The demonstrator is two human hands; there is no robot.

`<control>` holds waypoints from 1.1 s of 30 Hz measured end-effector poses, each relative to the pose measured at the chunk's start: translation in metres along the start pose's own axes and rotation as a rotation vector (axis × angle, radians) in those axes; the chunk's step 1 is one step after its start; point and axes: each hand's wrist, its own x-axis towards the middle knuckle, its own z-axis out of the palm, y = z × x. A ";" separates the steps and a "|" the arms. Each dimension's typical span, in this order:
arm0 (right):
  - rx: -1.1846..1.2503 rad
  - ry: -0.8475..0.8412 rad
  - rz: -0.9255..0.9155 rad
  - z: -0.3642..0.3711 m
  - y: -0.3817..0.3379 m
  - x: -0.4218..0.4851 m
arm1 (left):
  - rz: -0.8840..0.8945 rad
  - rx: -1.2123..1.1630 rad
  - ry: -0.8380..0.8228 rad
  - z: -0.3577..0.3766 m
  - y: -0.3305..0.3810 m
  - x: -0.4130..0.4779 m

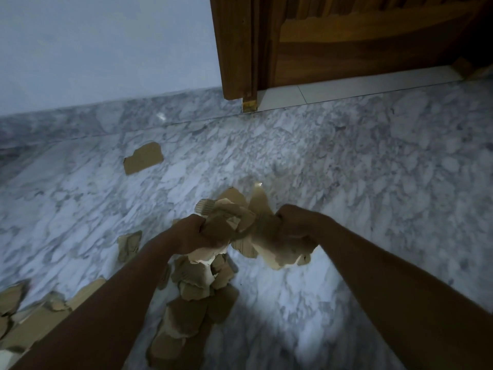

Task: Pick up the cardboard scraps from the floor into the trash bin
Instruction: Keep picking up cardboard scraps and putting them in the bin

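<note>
A dim marble floor [346, 169] runs up to a wooden door [346, 36]. Above it, a bundle of cardboard scraps [240, 225] is held between the left grip [192, 233] and right grip [296, 228], each curled tight round it. Loose scraps [194, 303] lie beneath, and one lone piece [143, 158] lies well apart. Gathering seems partway done. The next move is carrying the bundle to the trash bin, which is not in view.

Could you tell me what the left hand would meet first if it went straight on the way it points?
Probably the cardboard scraps gripped by the right hand, close ahead, though depth is unclear.
</note>
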 end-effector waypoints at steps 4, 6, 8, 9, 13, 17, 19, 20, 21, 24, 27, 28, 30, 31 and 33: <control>0.055 0.062 0.055 -0.047 0.031 -0.020 | 0.007 0.177 -0.123 0.001 0.024 0.010; -0.004 -0.002 0.092 -0.056 0.048 -0.036 | 0.012 0.283 -0.205 0.014 0.042 0.015; -0.063 -0.061 0.114 -0.045 0.060 -0.048 | 0.039 0.365 -0.209 0.034 0.054 0.019; -0.071 -0.075 0.139 -0.032 0.064 -0.050 | 0.058 0.390 -0.182 0.045 0.057 0.021; -0.053 -0.018 0.089 0.034 0.073 -0.045 | 0.097 0.481 -0.054 0.075 0.044 0.038; -0.156 0.094 0.035 0.053 0.065 -0.040 | 0.091 0.368 0.002 0.075 0.047 0.030; -0.126 0.097 0.062 0.053 0.064 -0.037 | 0.084 0.330 0.019 0.077 0.047 0.028; -0.134 0.095 0.077 0.053 0.062 -0.037 | 0.095 0.330 0.032 0.078 0.046 0.026; -0.144 0.092 0.089 0.053 0.061 -0.036 | 0.110 0.333 0.046 0.079 0.047 0.025; -0.152 0.092 0.091 0.053 0.061 -0.032 | 0.161 0.325 0.094 0.080 0.045 0.024; -0.153 0.090 0.103 0.052 0.061 -0.030 | 0.165 0.340 0.112 0.080 0.045 0.022; -0.155 0.091 0.105 0.052 0.061 -0.030 | 0.159 0.355 0.121 0.080 0.045 0.022; -0.151 0.084 0.110 0.053 0.061 -0.031 | 0.114 0.382 0.137 0.081 0.044 0.023; -0.143 0.081 0.111 0.054 0.061 -0.031 | 0.083 0.396 0.135 0.081 0.043 0.023; -0.126 0.077 0.103 0.055 0.061 -0.030 | 0.045 0.425 0.117 0.082 0.040 0.024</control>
